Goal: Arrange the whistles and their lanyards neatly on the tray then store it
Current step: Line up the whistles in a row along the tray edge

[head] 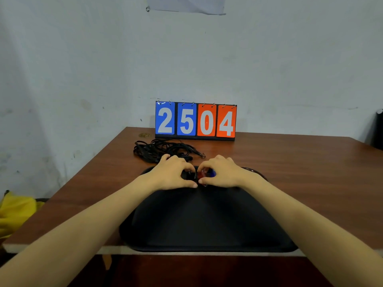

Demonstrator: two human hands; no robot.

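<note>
A black tray (207,220) lies on the brown table, its near rim over the table's front edge. At the tray's far end both hands meet over small whistles. My left hand (174,172) curls its fingers and thumb round a black whistle (189,175). My right hand (221,172) curls round a red whistle (200,175), with a blue whistle (211,173) showing under its fingers. A metal ring (204,185) peeks out below the thumbs. Behind the hands a tangle of black lanyards (163,149) lies on the table.
A flip scoreboard (195,121) reading 2504 stands at the table's back edge against the wall. Yellow cloth (16,212) lies below the table's left side. A dark object (377,129) stands at the far right.
</note>
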